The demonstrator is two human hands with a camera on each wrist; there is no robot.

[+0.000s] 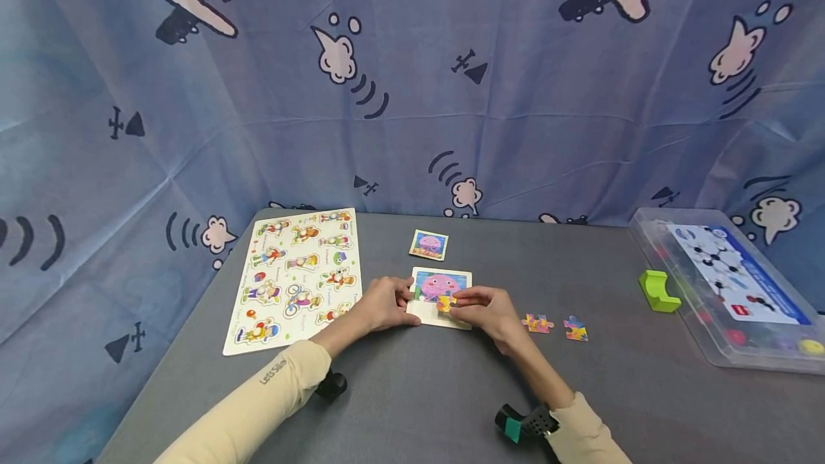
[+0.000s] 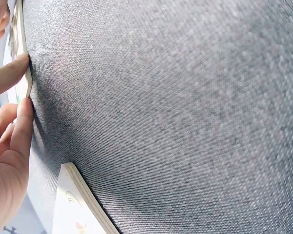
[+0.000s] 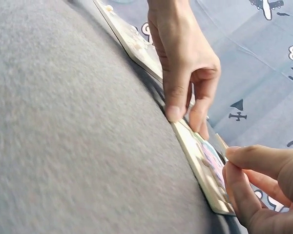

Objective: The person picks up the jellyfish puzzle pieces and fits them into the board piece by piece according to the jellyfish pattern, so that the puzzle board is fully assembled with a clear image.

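A small puzzle board [image 1: 459, 320] lies on the grey table with a pink octopus picture [image 1: 438, 283] in its upper part and a bare pale strip along its near side. My left hand [image 1: 385, 302] holds the board's left edge, thumb at the near corner and fingers farther back. Over the board's near right part, my right hand [image 1: 485, 312] pinches a yellow and orange puzzle piece [image 1: 446, 303]. In the right wrist view the right fingers [image 3: 246, 155] largely hide that piece. Two loose clusters, a pink-yellow puzzle piece [image 1: 538, 323] and a blue-orange puzzle piece [image 1: 576, 329], lie to the right.
Behind the board lies a small square octopus picture card [image 1: 428, 245]. A large peg puzzle board [image 1: 293, 278] is at the left. Toward the right are a green curved block [image 1: 658, 291] and a clear plastic case [image 1: 728, 292]. A patterned curtain [image 1: 412, 92] hangs behind the table.
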